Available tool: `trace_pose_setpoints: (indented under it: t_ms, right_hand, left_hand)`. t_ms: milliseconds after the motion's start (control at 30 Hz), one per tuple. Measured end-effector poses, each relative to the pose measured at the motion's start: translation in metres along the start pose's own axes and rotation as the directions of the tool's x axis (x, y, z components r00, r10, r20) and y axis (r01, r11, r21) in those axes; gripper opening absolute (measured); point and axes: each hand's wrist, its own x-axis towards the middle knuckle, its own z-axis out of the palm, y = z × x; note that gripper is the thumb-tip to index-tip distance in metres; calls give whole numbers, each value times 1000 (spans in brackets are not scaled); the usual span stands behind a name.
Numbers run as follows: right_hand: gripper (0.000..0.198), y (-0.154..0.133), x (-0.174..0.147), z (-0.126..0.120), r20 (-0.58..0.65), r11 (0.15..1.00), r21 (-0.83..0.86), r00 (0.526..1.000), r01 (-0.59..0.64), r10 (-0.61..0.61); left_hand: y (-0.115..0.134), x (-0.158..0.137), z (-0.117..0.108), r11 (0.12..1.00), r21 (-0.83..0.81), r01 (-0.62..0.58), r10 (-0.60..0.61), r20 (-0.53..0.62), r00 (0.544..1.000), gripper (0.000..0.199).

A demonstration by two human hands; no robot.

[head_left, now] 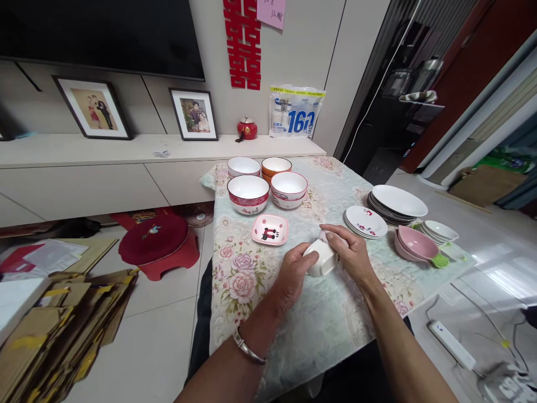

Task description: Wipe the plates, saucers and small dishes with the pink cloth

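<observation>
My left hand (pixel 293 268) grips the near side of a small white dish (pixel 322 259), which is tilted so that its outer base faces me. My right hand (pixel 348 252) is closed on a crumpled white cloth (pixel 334 238) and presses it against the dish's far rim. The dish's inside is turned away from me. Just left of my hands, a pink-rimmed rectangular dish (pixel 270 230) with a cat picture lies flat on the flowered tablecloth (pixel 243 280).
Stacked bowls (pixel 248 193) stand at the table's back left. To the right are small flowered plates (pixel 366 221), larger white plates (pixel 400 201) and pink leaf-shaped bowls (pixel 413 243). A red stool (pixel 155 240) and flattened cardboard (pixel 62 324) are on the floor at left.
</observation>
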Motion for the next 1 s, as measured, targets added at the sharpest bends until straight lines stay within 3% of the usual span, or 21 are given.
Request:
trace_pose_setpoints:
  t_ms: [133, 300, 400, 533, 667, 767, 900, 1000]
  right_hand:
    - [25, -13, -2, 13, 58, 934, -214, 958, 286, -280]
    - [29, -16, -20, 33, 144, 794, -382, 880, 472, -453]
    - [33, -5, -22, 35, 110, 808, -368, 885, 459, -453]
    - [36, 17, -16, 30, -63, 921, -314, 963, 230, -263]
    - [41, 26, -22, 32, -115, 941, -318, 980, 117, -161]
    - [41, 20, -35, 38, -99, 912, -370, 969, 177, -228]
    - [43, 10, -45, 40, 24, 842, -395, 920, 367, -390]
    - [42, 12, -39, 37, 75, 827, -386, 908, 408, -413]
  left_hand:
    - [0, 1, 0, 995, -92, -34, 31, -36, 999, 21]
    - [-2, 3, -2, 979, -190, -80, 57, -124, 991, 16]
    - [-3, 6, -4, 973, -219, -78, 48, -142, 989, 21]
    - [-3, 9, -4, 958, -284, -48, 2, -161, 987, 31]
    - [-4, 10, -4, 943, -327, -57, -5, -186, 983, 33]
    - [-5, 10, -5, 937, -344, -60, -8, -192, 981, 32]
    - [-6, 9, -6, 933, -356, -52, -18, -192, 981, 32]
    - [-7, 9, -7, 932, -360, -40, -31, -190, 981, 32]
